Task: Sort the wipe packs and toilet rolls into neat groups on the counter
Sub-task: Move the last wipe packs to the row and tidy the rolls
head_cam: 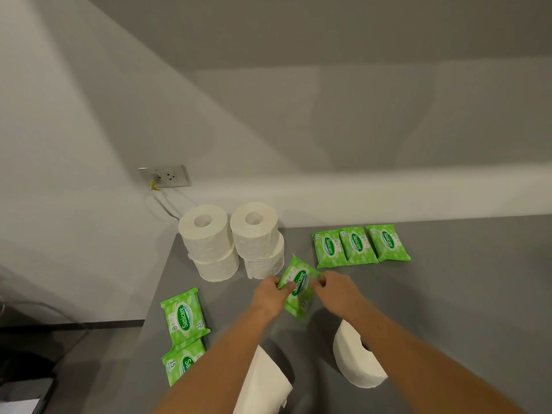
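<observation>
Both hands hold one green wipe pack [299, 286] above the grey counter [448, 294]. My left hand [270, 294] pinches its left edge and my right hand [336, 286] pinches its right edge. Three green wipe packs [360, 245] lie side by side in a row at the back right. Two more wipe packs [183, 318] lie near the counter's left edge, the nearer one partly under my left forearm. White toilet rolls [230, 240] stand in two stacks of two in the back left corner. Two loose rolls [355, 360] lie close to me, partly hidden by my arms.
A wall socket [167, 176] with a plugged-in cable sits on the left wall above the counter's corner. The counter's left edge drops to a dark floor area with cables. White walls bound the counter at the back and left.
</observation>
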A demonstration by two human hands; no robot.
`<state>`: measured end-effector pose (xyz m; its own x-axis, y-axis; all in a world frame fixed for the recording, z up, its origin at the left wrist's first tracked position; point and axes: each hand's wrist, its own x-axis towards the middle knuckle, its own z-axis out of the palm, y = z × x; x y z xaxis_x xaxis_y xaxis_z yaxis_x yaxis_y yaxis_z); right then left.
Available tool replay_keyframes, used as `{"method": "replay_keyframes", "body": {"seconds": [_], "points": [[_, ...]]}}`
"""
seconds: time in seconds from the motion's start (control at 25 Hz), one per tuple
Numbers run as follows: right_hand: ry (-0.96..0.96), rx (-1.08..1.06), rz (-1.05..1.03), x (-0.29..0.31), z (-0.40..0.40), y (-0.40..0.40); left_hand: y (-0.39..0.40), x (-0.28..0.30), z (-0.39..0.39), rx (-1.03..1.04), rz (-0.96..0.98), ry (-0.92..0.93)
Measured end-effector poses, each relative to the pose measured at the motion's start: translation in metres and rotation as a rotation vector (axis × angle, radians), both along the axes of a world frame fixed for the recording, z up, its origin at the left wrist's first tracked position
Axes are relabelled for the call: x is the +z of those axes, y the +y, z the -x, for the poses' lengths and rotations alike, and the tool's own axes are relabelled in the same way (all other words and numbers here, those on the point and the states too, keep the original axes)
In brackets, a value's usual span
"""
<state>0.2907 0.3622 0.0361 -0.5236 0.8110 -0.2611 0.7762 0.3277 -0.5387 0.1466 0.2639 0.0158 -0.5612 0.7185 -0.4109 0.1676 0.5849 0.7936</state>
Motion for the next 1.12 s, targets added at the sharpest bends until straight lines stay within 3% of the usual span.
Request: {"method": "replay_keyframes", "body": {"seconds": [0.2,0.44,0.6,1.12], "points": [[0.084,-0.244,0.060,0.003,0.012,0.013,0.026,0.022,-0.027,0.174,-0.172,-0.205],[0.316,-0.374,0.125,0.002,0.016,0.042,0.045,0.034,-0.038,0.177,-0.221,-0.395],[0.332,-0.395,0.119,-0.012,0.020,0.062,0.056,0.031,-0.027,0.085,-0.155,-0.312],[0.211,-0.461,0.141,-0.050,0.047,0.138,0.049,-0.020,0.025,0.181,-0.014,-0.164]]}}
